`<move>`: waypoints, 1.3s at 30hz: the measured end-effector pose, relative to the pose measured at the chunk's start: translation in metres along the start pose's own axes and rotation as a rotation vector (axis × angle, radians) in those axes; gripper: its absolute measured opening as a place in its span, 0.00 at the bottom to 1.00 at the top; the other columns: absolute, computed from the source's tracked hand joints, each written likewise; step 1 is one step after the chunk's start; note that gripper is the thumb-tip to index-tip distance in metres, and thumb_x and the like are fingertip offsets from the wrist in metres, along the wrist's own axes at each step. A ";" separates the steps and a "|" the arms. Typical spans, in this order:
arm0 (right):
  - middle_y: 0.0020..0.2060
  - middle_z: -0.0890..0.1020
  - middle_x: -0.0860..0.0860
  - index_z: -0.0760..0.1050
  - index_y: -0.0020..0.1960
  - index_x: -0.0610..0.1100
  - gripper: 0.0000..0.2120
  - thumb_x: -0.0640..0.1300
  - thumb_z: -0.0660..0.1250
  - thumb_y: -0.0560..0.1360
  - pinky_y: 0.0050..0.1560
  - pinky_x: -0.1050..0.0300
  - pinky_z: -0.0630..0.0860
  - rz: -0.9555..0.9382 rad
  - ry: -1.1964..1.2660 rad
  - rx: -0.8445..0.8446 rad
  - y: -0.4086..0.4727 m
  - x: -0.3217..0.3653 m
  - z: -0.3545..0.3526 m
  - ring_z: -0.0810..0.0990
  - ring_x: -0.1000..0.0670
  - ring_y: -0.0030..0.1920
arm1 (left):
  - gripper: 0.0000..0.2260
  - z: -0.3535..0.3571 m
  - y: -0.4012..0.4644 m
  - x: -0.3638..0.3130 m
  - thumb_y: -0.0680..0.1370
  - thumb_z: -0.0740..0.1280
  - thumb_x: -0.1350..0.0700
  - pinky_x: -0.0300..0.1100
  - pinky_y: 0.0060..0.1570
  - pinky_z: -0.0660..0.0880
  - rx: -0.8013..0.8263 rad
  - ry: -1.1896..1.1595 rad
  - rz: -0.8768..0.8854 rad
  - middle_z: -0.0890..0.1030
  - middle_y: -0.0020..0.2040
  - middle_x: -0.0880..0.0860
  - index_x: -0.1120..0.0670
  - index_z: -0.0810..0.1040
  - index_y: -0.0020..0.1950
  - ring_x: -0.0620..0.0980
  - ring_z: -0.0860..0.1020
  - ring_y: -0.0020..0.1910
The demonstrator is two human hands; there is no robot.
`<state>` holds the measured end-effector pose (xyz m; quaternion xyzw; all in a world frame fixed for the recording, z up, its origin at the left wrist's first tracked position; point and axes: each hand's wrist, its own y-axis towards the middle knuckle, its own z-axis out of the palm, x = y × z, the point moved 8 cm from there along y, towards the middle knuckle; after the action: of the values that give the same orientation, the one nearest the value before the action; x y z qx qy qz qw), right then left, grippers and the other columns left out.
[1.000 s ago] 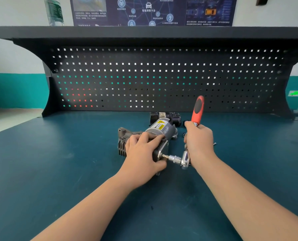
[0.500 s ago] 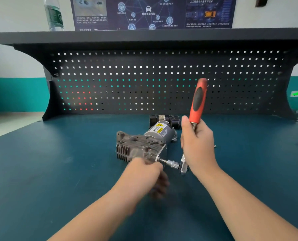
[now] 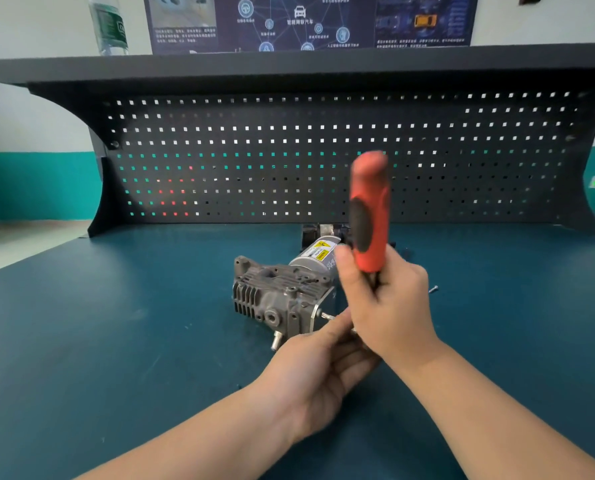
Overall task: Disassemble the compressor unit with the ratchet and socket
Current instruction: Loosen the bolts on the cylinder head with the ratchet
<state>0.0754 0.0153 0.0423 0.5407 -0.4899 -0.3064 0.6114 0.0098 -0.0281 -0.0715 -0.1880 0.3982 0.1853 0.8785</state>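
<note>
While right hand [image 3: 389, 306] grips ratchet [image 3: 370, 213], yellow warning label [image 3: 320, 251] unreadable.

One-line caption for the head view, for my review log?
Right hand grips the red-handled ratchet upright beside the compressor unit; left hand reaches to the socket end, on a teal workbench.

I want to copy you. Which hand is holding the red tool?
The right hand grips the ratchet's red handle upright. The left hand reaches low beside the compressor.
</note>
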 end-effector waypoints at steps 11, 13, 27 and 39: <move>0.27 0.77 0.46 0.68 0.35 0.43 0.14 0.48 0.62 0.77 0.36 0.50 0.74 0.973 -0.055 -0.053 -0.027 -0.101 -0.008 0.74 0.46 0.28 | 0.08 -0.008 0.003 0.003 0.76 0.68 0.58 0.44 0.39 0.82 -0.073 -0.044 0.023 0.84 0.45 0.63 0.64 0.80 0.43 0.55 0.83 0.38; 0.27 0.76 0.52 0.66 0.35 0.49 0.13 0.52 0.62 0.77 0.37 0.51 0.75 0.614 -0.076 -0.098 -0.005 -0.067 -0.010 0.75 0.48 0.30 | 0.09 -0.007 0.003 0.003 0.75 0.68 0.58 0.43 0.36 0.81 -0.062 -0.042 0.029 0.84 0.44 0.63 0.64 0.81 0.41 0.56 0.84 0.39; 0.26 0.76 0.46 0.69 0.37 0.43 0.12 0.46 0.61 0.78 0.26 0.59 0.66 1.202 0.032 -0.030 -0.045 -0.116 -0.003 0.70 0.49 0.23 | 0.09 -0.004 0.002 0.004 0.75 0.68 0.57 0.43 0.40 0.82 -0.033 0.006 0.010 0.84 0.47 0.63 0.63 0.81 0.46 0.56 0.83 0.43; 0.26 0.70 0.56 0.63 0.38 0.56 0.10 0.54 0.60 0.77 0.32 0.65 0.68 0.211 -0.004 -0.072 -0.001 -0.029 -0.005 0.68 0.57 0.26 | 0.10 0.001 0.001 0.002 0.77 0.66 0.59 0.43 0.39 0.81 0.043 0.037 -0.002 0.83 0.45 0.62 0.65 0.81 0.46 0.55 0.84 0.41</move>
<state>0.0706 0.0435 0.0340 0.4632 -0.5342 -0.2586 0.6582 0.0108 -0.0266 -0.0725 -0.1728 0.4181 0.1720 0.8750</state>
